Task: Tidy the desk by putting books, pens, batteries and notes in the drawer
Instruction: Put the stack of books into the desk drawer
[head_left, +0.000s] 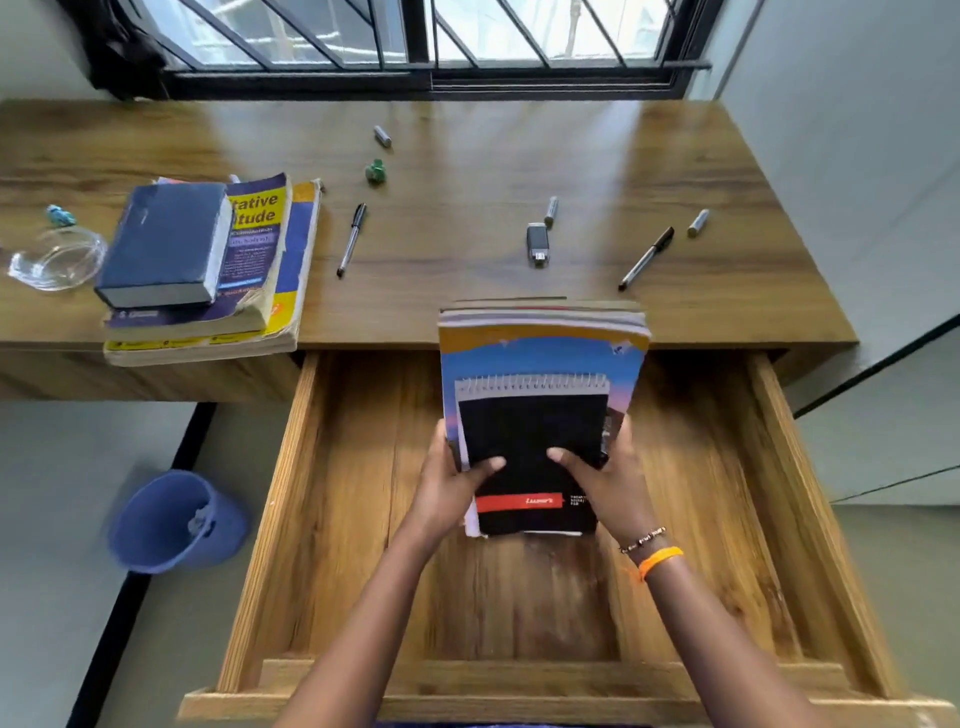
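Right now my left hand (451, 480) and right hand (609, 475) grip a stack of books (540, 405) from both sides, fingers clamped, above the open drawer (332, 519).

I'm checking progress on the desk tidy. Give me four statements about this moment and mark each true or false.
1. Both hands, left hand and right hand, hold a stack of notebooks above the open drawer. True.
2. The desk holds no pens. False: two pens lie there.
3. A pile of books sits on the desk's left. True.
4. The drawer is shut. False: it is pulled out.
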